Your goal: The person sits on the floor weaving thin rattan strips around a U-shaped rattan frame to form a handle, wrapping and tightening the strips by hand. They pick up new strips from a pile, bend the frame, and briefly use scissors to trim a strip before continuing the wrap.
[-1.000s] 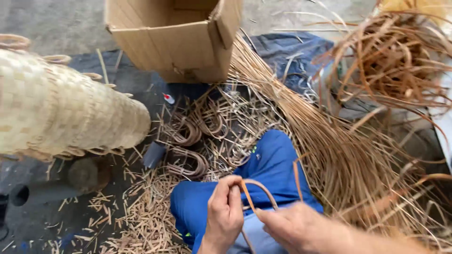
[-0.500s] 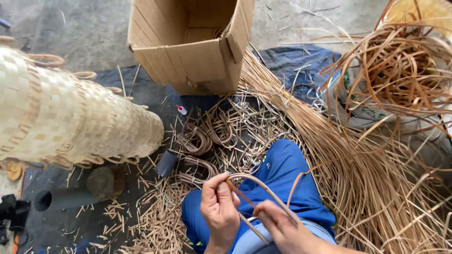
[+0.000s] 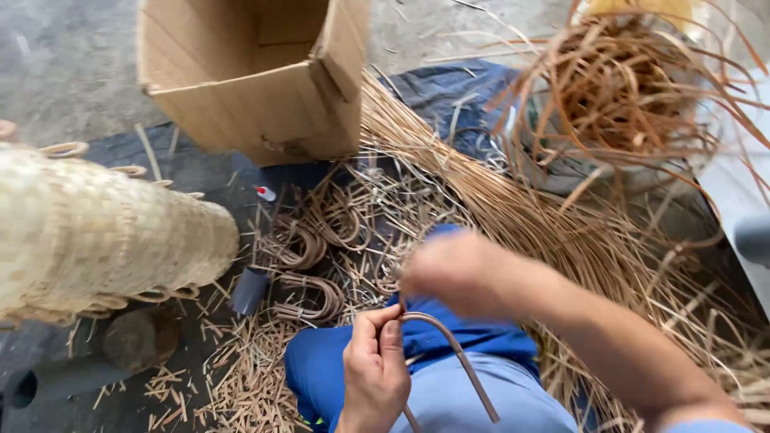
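My left hand [image 3: 374,370] grips a bent brown rattan strip [image 3: 455,354] just above my knee in blue trousers [image 3: 337,375]. The strip curves from my thumb and fingers down to the right. My right hand [image 3: 451,271] is blurred in motion above and to the right of the left hand, raised over the knee; what it holds cannot be made out. Curled rattan loops [image 3: 309,273] lie on the ground beyond my knee.
A woven basket [image 3: 96,240] lies on its side at the left. An open cardboard box [image 3: 257,76] stands at the top. A long bundle of rattan strips [image 3: 561,232] runs diagonally right, with a tangled coil [image 3: 634,88] top right. Cut scraps [image 3: 233,377] litter the ground.
My right hand has left the strip and swung up over the knee, now blurred. The left hand keeps its grip on the strip. The view has tilted slightly.
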